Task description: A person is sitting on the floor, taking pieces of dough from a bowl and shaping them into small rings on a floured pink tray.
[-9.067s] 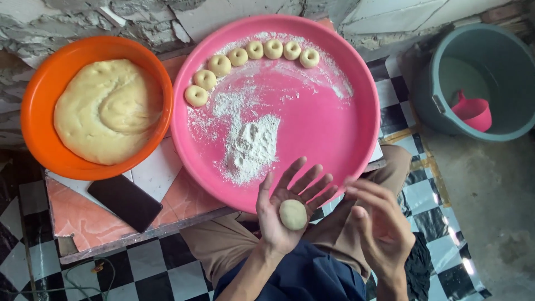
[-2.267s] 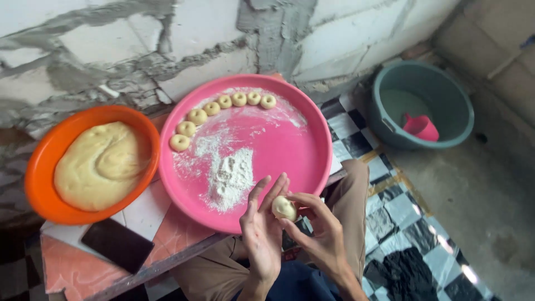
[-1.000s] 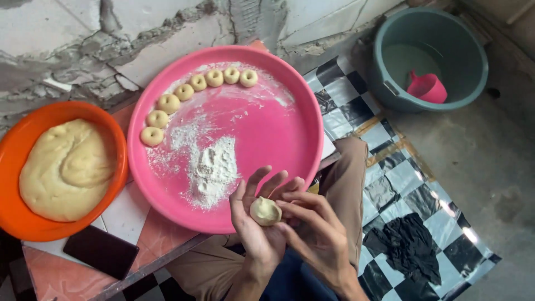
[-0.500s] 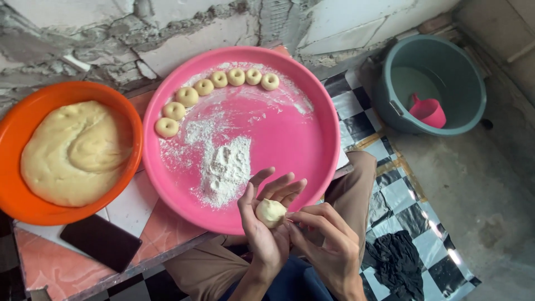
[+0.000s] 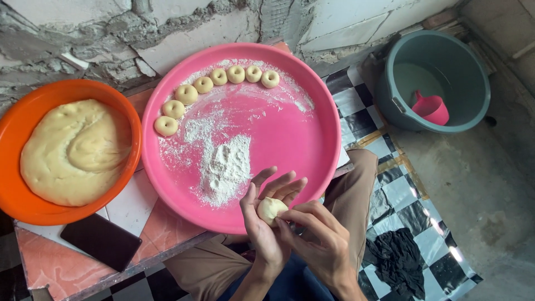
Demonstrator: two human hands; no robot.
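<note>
A small pale dough ball (image 5: 270, 209) rests in the palm of my left hand (image 5: 266, 223), fingers spread upward. My right hand (image 5: 317, 239) reaches in from the right and pinches the ball with its fingertips. Both hands hover over the near rim of a big pink round tray (image 5: 301, 145). On the tray lies a heap of white flour (image 5: 225, 167), and several ring-shaped dough pieces (image 5: 203, 85) curve along its far left edge. An orange bowl (image 5: 16, 198) at the left holds a large mass of soft yellow dough (image 5: 72, 150).
A black phone (image 5: 100, 241) lies on the tiled low table (image 5: 139, 214) near its front edge. A grey-green bucket (image 5: 446, 50) with a pink scoop (image 5: 430, 108) stands at the right on the floor. A dark cloth (image 5: 398, 262) lies on checkered flooring. A rough block wall runs behind.
The view has drifted slightly. My right fingertips have shifted on the dough ball, working it against my left palm. The tray and bowl have not moved.
</note>
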